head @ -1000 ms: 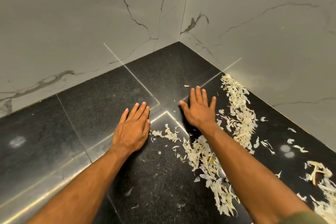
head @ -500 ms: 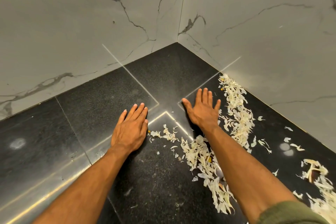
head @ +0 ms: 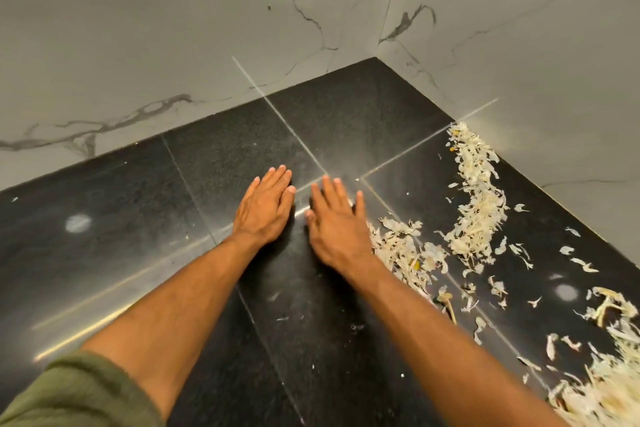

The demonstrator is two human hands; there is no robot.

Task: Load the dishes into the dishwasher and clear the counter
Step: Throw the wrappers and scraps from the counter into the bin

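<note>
Black stone lies under both hands, which rest palm down and side by side on the counter [head: 114,239]. The left hand [head: 265,206] is flat, its fingers straight and held close together, pointing toward the corner where the two walls meet, and it holds nothing. The right hand [head: 337,222] is also flat and holds nothing, its fingers straight and a little more spread, with the thumb reaching toward the left hand so that the two nearly touch. The outer edge of the right hand sits just beside a heap of pale peelings [head: 403,251], which runs back along the right forearm toward the near edge of the counter. A second, curved band of the same pale scraps [head: 479,201] lies farther right, stretching from near the right-hand wall down toward the first heap, with loose flakes scattered around it. A larger pile [head: 606,381] fills the lower right corner of the view. A green sleeve [head: 69,392] covers the left upper arm at the bottom left. Thin pale seams cross the dark counter and meet just ahead of the fingertips. Grey-veined marble walls [head: 156,38] rise behind and to the right of the counter. No dishes or dishwasher are in view.
</note>
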